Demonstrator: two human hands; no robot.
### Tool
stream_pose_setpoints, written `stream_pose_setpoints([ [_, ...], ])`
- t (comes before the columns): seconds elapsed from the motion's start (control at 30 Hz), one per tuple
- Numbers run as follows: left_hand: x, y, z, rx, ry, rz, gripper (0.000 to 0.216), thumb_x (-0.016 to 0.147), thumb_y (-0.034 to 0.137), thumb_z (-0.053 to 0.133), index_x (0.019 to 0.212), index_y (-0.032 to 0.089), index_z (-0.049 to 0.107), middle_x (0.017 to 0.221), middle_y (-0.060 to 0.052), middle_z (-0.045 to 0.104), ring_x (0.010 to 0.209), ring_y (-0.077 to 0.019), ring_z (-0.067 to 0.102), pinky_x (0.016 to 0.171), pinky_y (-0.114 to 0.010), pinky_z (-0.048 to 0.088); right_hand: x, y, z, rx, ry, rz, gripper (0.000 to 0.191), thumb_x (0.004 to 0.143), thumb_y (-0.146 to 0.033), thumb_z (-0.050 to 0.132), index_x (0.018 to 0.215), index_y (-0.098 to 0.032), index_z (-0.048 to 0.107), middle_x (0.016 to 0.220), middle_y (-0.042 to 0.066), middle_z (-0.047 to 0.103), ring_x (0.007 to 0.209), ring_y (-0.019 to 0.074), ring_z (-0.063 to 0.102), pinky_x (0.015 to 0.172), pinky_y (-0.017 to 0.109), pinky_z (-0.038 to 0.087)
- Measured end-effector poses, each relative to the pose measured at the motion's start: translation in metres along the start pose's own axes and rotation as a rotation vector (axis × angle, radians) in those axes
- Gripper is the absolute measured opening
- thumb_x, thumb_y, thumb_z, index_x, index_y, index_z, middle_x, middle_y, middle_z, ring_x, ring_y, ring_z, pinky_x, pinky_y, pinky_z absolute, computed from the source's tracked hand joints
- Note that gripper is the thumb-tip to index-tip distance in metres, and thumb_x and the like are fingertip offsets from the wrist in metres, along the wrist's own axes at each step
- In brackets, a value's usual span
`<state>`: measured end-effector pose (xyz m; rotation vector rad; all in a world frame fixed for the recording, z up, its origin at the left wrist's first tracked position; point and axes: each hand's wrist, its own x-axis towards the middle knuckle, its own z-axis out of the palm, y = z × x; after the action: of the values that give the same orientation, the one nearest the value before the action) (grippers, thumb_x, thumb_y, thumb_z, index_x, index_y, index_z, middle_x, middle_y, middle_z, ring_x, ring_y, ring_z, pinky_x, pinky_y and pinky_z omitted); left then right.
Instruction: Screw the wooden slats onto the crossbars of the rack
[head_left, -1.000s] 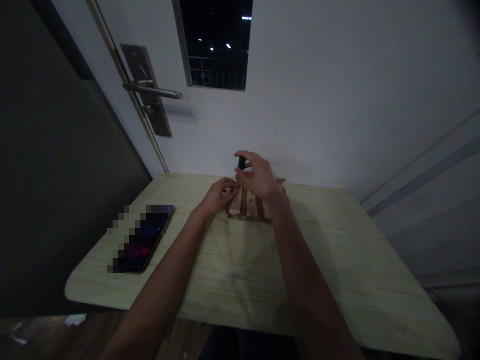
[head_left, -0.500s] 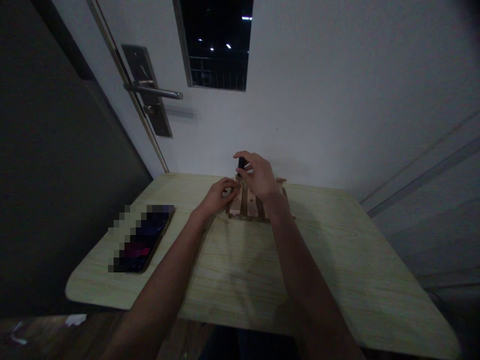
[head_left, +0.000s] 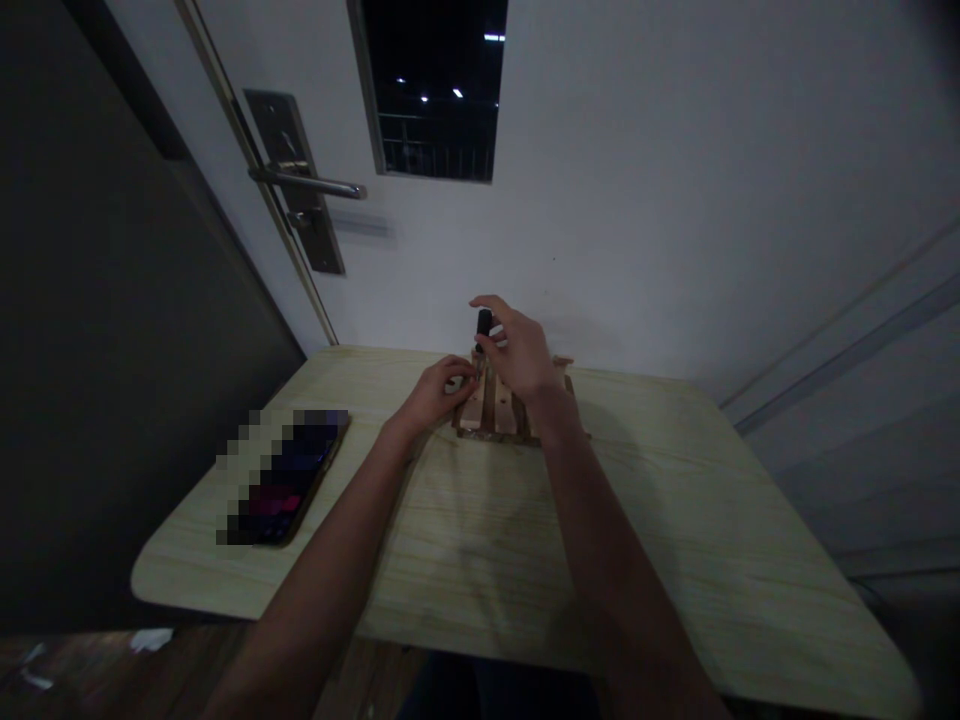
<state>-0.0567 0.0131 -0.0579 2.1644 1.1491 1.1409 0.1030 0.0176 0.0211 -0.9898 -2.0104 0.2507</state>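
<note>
A small slatted wooden piece point(head_left: 507, 418), with dark holes or screw heads in its slats, lies near the back of the table. My right hand point(head_left: 521, 350) is above it, thumb and fingers closed around the black handle of a screwdriver point(head_left: 484, 322) that stands nearly upright. The screwdriver's lower end meets the far end of the left slat. My left hand point(head_left: 439, 388) rests at the piece's left side, its fingertips pinched together beside the screwdriver's tip. Whatever the left fingers grip is too small and dark to make out.
A phone point(head_left: 300, 480) lies on the left of the pale wooden table point(head_left: 465, 560). Behind the table is a white door point(head_left: 615, 200) with a metal lever handle point(head_left: 319, 185) and a dark window. A dark panel point(head_left: 112, 350) stands at the left.
My right index finger has lifted slightly, and more of the screwdriver's black handle shows. The left hand and the wooden piece have hardly moved.
</note>
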Motion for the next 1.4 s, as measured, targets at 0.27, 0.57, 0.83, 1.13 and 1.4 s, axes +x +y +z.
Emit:
stream_pose_setpoints([
  [0.27, -0.0003, 0.0017, -0.0008, 0.025, 0.005, 0.015, 0.016, 0.084, 0.026, 0.056, 0.092, 0.016, 0.066, 0.104, -0.008, 0.060, 0.091, -0.0161, 0.059, 0.072, -0.026, 0.050, -0.0001, -0.0037, -0.0024, 0.046, -0.009, 0.032, 0.044, 0.077, -0.006, 0.043, 0.118, -0.021, 0.054, 0.108, 0.007, 0.064, 0.078, 0.0145, 0.062, 0.073, 0.031, 0.055],
  [0.57, -0.0003, -0.0007, 0.0009, 0.005, 0.018, 0.006, 0.016, 0.084, 0.026, 0.056, 0.092, 0.016, 0.065, 0.105, -0.009, 0.060, 0.093, -0.0168, 0.059, 0.071, -0.027, 0.051, 0.0005, -0.0011, -0.0023, 0.012, 0.020, 0.033, 0.041, 0.079, -0.010, 0.050, 0.117, -0.024, 0.054, 0.094, 0.004, 0.062, 0.076, 0.0152, 0.060, 0.072, 0.032, 0.053],
  [0.83, -0.0004, 0.0023, -0.0002, 0.005, 0.003, -0.001, 0.018, 0.084, 0.028, 0.056, 0.093, 0.017, 0.066, 0.106, -0.009, 0.059, 0.095, -0.0172, 0.059, 0.072, -0.027, 0.051, -0.0002, -0.0015, -0.0023, -0.004, -0.028, -0.003, 0.047, 0.080, -0.008, 0.046, 0.124, -0.020, 0.053, 0.113, 0.008, 0.060, 0.078, 0.0136, 0.060, 0.076, 0.030, 0.054],
  [1.13, -0.0005, 0.0000, -0.0001, 0.009, 0.002, 0.008, 0.020, 0.084, 0.030, 0.055, 0.093, 0.017, 0.065, 0.106, -0.009, 0.059, 0.094, -0.0177, 0.060, 0.072, -0.027, 0.052, 0.0001, -0.0023, -0.0029, -0.005, -0.004, 0.017, 0.046, 0.077, -0.007, 0.048, 0.120, -0.021, 0.055, 0.109, 0.007, 0.062, 0.076, 0.0147, 0.059, 0.076, 0.033, 0.053],
  [1.4, -0.0009, 0.0024, -0.0009, 0.011, 0.001, 0.000, 0.019, 0.084, 0.030, 0.056, 0.093, 0.018, 0.066, 0.105, -0.008, 0.060, 0.093, -0.0171, 0.059, 0.072, -0.027, 0.052, -0.0002, 0.0007, -0.0030, 0.057, -0.047, 0.004, 0.051, 0.079, -0.006, 0.043, 0.126, -0.024, 0.052, 0.119, 0.007, 0.060, 0.090, 0.0165, 0.061, 0.081, 0.034, 0.053],
])
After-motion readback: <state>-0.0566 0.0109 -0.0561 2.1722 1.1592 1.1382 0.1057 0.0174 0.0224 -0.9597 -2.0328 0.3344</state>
